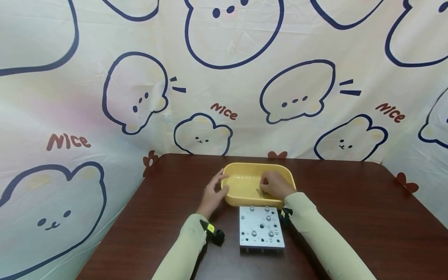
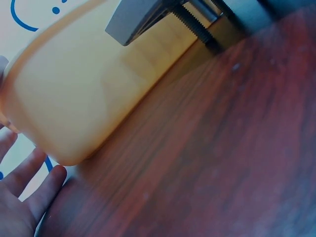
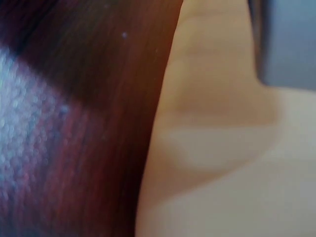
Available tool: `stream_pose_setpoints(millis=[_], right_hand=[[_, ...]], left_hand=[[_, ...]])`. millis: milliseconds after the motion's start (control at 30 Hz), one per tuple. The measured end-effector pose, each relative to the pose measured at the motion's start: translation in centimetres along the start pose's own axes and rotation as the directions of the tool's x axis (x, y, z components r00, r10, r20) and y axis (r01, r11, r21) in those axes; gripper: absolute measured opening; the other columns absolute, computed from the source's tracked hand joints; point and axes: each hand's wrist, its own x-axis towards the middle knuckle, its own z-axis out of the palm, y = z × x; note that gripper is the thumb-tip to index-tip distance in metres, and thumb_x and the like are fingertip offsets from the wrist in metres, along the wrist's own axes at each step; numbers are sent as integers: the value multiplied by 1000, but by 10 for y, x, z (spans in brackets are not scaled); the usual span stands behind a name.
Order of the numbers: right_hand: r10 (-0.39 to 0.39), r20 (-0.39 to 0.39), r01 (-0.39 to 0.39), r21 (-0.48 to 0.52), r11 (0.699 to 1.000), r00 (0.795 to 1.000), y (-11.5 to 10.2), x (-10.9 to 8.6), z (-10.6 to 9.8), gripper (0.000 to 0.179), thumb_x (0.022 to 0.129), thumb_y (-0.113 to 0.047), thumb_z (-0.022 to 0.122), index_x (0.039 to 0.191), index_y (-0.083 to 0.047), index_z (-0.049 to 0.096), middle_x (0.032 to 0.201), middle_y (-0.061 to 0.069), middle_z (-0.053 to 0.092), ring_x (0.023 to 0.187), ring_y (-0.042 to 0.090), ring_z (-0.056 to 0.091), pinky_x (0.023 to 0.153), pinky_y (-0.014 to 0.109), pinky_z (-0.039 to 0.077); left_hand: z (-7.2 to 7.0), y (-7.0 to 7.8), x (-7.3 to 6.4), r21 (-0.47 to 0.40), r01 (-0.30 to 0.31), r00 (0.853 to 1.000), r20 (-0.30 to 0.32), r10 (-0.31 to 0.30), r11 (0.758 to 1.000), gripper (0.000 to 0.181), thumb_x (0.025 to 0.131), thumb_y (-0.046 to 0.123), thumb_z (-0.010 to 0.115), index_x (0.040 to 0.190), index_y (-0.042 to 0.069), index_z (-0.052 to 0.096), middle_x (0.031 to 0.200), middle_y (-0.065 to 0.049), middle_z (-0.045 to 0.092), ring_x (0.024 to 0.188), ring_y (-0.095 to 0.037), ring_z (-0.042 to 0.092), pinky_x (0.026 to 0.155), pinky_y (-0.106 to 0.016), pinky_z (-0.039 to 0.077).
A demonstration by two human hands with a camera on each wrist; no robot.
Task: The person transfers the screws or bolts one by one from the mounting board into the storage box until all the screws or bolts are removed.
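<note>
A yellow tray (image 1: 241,166) lies on the table. At its left end is my left hand (image 1: 212,193), thumb and fingers touching the rim. In the left wrist view, several fingers (image 2: 44,190) of this hand spread fairly straight beside the tray wall (image 2: 74,113). My right hand (image 1: 277,184) reaches into the tray's right half with its fingers bent down. Right at its fingertips lie small brass-coloured pieces (image 1: 259,193); I cannot tell whether one is pinched. The right wrist view shows only the tray wall (image 3: 212,197), table and a grey plate corner, not the hand.
A silver metal plate (image 1: 252,225) with holes and several bolt heads stands just in front of the tray. Threaded bolts (image 2: 190,24) stick out beneath it. The brown table (image 1: 350,202) ends at a patterned cloth (image 1: 245,93) behind and beside it.
</note>
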Motion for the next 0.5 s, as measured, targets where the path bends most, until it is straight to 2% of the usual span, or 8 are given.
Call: stream_pose_setpoints(millis=[200,500], right_hand=[[-1,-2,1,12,1000,1000,-2,-1,-1,11,83,-8,66,74,-14,65,70,-2,59,70,16,55,65,29,46],[-19,-30,20,37,999,999,-4,-4,-6,6,88,-13,65,81,-14,65,76,-2,60,73,16,56,69,30,47]], left_hand=[[0,1,-1,14,14,1000,-5,-14,1000,33,91,30,63,123,36,60,145,33,33,142,-9,26,112,-46,29],[0,1,-1,10,-9,1000,-10,9,1000,33,91,29,64,123,34,60,146,30,34,142,-11,26,113,-48,27]])
